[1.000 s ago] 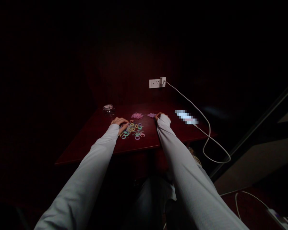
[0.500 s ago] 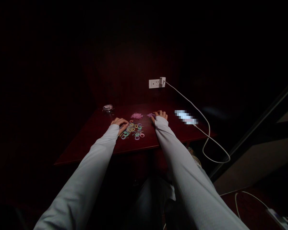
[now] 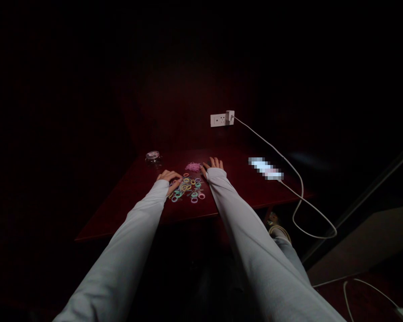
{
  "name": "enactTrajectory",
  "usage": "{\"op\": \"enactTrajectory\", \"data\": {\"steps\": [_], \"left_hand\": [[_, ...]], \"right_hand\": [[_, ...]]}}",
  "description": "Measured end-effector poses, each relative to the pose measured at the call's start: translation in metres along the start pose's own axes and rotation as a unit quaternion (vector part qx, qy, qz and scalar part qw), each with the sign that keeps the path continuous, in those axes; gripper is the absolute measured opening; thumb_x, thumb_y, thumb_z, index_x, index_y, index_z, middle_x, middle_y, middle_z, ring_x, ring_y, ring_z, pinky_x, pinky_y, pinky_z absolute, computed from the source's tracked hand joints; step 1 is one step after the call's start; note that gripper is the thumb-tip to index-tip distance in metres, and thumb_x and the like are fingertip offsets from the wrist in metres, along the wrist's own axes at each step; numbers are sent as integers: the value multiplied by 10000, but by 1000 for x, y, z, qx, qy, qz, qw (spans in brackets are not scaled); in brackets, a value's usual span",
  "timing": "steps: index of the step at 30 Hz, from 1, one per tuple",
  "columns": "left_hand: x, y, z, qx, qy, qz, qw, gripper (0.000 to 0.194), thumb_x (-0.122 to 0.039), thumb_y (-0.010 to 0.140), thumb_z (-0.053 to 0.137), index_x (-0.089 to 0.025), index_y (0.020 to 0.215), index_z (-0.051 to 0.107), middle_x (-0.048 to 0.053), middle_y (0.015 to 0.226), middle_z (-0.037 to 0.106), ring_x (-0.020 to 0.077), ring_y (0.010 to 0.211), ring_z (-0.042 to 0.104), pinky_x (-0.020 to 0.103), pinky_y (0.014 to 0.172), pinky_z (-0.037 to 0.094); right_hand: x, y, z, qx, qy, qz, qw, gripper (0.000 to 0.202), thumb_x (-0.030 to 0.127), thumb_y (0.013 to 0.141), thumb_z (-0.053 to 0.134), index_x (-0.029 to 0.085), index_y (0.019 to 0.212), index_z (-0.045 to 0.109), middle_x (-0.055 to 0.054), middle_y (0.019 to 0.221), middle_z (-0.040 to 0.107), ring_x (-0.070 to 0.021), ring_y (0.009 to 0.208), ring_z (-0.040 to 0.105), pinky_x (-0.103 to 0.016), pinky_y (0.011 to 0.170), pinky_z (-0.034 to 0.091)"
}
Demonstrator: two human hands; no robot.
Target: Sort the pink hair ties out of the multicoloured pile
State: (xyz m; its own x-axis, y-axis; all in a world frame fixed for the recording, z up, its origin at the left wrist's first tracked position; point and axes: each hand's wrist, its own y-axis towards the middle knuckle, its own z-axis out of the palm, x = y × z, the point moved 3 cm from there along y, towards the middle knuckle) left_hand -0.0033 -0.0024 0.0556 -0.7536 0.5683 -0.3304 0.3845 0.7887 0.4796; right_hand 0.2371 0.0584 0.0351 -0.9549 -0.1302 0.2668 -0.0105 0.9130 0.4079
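Colourful hair ties (image 3: 186, 188) lie in a loose pile on the dark red table (image 3: 134, 203). My left hand (image 3: 169, 179) is at the pile's left side, thumb and index fingertips together; what is between them is hidden. Behind the ties sits a small heap of pink rubber bands (image 3: 194, 167). Just right of that heap is my right hand (image 3: 214, 164), palm down with its fingers spread and the fingertips close to the bands. Whether they touch any band I cannot tell.
A clear jar with a lid (image 3: 152, 157) stands at the back left. On the right lies a blurred, bright phone-like device (image 3: 266, 168) with a white cable (image 3: 297, 172) running to a charger (image 3: 230, 117) in the wall socket (image 3: 218, 120). The table's front edge is near my forearms.
My right hand has moved left toward the pink heap, and the purple-pink bands beside it now show joined to or hidden near that heap. My left hand stays by the hair ties.
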Motion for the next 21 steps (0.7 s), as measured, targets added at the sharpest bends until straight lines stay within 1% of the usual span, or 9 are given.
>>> {"op": "enactTrajectory", "data": {"steps": [4,7,9,12,15,19,21], "left_hand": [[3,2,3,-6,8,-14,1000,251,-387,1042,556,-288,1057,787,39,1138,811,277,1148,618,425,1034,439],[12,3,2,-34,15,-55,998,242,-380,1030,573,-285,1058,794,50,1146,804,294,1165,628,445,1044,446],[18,4,1,-59,15,-86,994,234,-378,1018,588,-283,1062,797,58,1149,799,306,1178,633,457,1056,458],[26,3,0,-95,0,-100,990,221,-381,1005,604,-284,1059,795,64,1169,790,309,1194,639,447,1085,485],[30,1,2,-124,-37,-110,986,275,-392,1036,543,-275,1125,775,73,1261,778,309,1258,638,449,1159,483],[36,-1,11,-144,-106,-182,967,382,-398,1087,425,-254,1295,712,116,1386,733,322,1383,615,511,1239,446],[36,-2,16,-144,-143,-202,958,406,-409,1093,412,-239,1349,677,131,1421,707,309,1429,599,494,1254,448]], "right_hand": [[-6,1,7,-19,16,6,1000,476,425,1106,501,168,1394,781,-184,1709,503,-362,1636,363,-591,1338,249],[-7,-3,4,-51,19,4,999,463,394,1097,499,120,1312,803,-229,1664,539,-382,1603,390,-618,1311,267],[-7,-7,0,-61,18,-4,998,455,376,1096,489,116,1306,799,-233,1655,544,-382,1584,400,-612,1301,274],[-3,-17,-9,-36,5,-23,999,457,368,1091,499,152,1406,750,-200,1681,514,-368,1574,389,-580,1302,273],[1,-27,-20,-3,-11,-39,999,485,318,1091,480,204,1522,672,-160,1690,504,-345,1549,395,-534,1287,298],[8,-38,-34,15,-17,-69,997,597,163,1046,428,216,1625,566,-146,1648,544,-318,1473,444,-459,1224,368],[11,-42,-38,30,-25,-78,996,634,126,1018,430,211,1634,552,-146,1637,553,-315,1450,461,-443,1205,381]]}}
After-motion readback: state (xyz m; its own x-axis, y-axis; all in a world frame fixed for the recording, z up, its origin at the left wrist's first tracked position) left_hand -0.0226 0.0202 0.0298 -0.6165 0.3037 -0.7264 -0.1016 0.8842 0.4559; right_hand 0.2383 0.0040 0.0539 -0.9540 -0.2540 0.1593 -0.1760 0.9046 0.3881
